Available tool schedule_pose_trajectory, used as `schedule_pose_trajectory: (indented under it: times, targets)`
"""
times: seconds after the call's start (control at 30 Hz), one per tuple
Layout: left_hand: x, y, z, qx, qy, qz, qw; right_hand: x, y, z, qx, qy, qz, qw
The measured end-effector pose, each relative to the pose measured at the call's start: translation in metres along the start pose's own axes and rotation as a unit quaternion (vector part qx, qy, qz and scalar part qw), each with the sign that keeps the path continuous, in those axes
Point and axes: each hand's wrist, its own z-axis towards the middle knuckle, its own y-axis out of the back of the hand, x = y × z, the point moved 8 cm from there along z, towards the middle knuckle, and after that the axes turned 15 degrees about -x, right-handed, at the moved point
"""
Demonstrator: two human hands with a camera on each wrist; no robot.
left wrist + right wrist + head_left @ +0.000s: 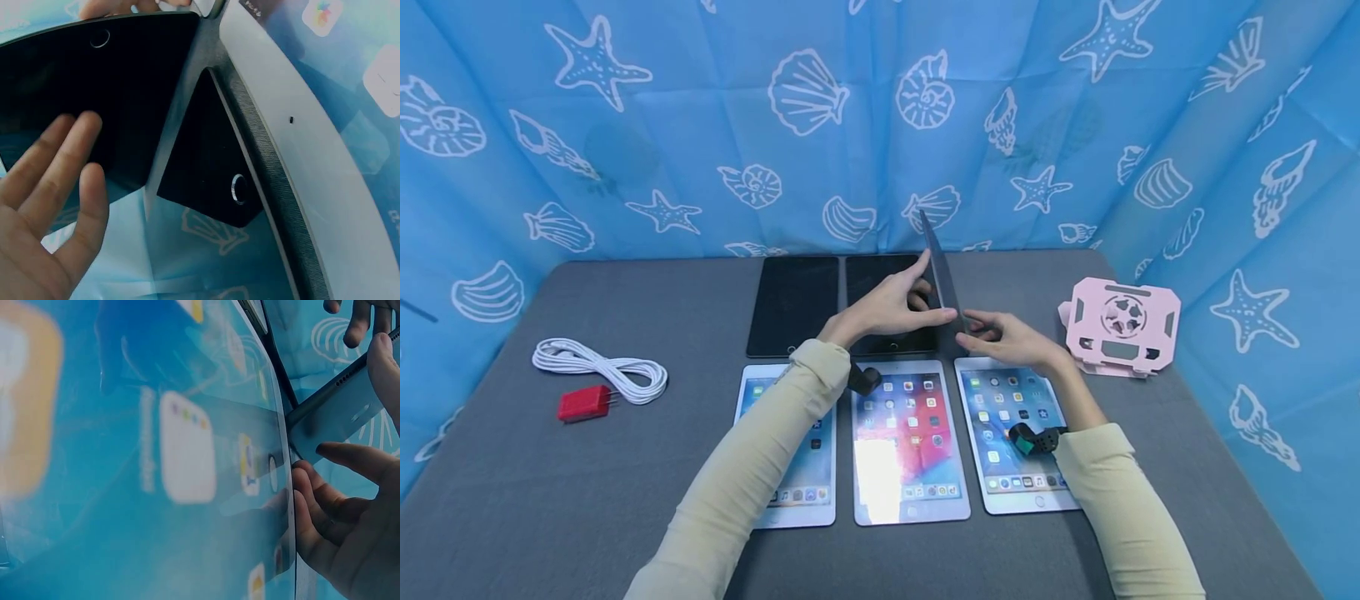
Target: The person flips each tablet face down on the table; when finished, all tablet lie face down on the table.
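A black tablet (pixel 943 271) stands tilted on edge between my hands; its dark screen and home button face the left hand in the left wrist view. My right hand (pixel 1011 340) pinches the near edge, thumb and fingertips at the corner. In the right wrist view, the thumb overlaps an edge with speaker holes and the tablet's grey back (pixel 337 419) shows. My left hand (pixel 891 304) has its fingers spread and fairly straight beside the screen, thumb reaching to the near edge. Under the left hand lies a second black tablet (pixel 880 271), partly hidden.
Left of it lies another black tablet (pixel 793 304). Three lit white tablets lie in the front row: left (pixel 808 475), middle (pixel 912 442), right (pixel 1011 433). A pink stand-like piece (pixel 1123 325) sits at right; a coiled white cable (pixel 643 379) and red charger (pixel 584 403) lie at left.
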Motion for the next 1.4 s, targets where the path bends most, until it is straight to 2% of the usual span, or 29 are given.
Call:
schedule_pose_trajectory:
  times: [0.33,0.6,0.83,1.03,1.2,1.4]
  targets:
    - [0.007,0.002,-0.004,0.002,0.008,-0.03,0.9995,0.002,-0.001,0.002,-0.006,0.014,-0.018,0.9997]
    - [0.017,-0.004,-0.008,0.012,-0.002,-0.041,0.9991,-0.002,0.004,0.0,-0.029,-0.005,-0.033,0.999]
    - [0.027,-0.019,-0.011,0.017,0.046,-0.046,0.9978,-0.006,0.012,-0.003,-0.046,-0.004,-0.056,0.9974]
    - [0.029,-0.034,-0.01,0.017,0.075,-0.016,0.9969,-0.01,0.019,-0.007,-0.063,-0.005,-0.095,0.9935]
    - [0.03,-0.043,-0.007,0.015,0.089,0.014,0.9959,-0.015,0.024,-0.009,-0.069,-0.014,-0.095,0.993]
    - [0.028,-0.053,0.0,-0.003,0.084,0.044,0.9955,-0.026,0.03,-0.008,-0.073,-0.036,-0.103,0.9914]
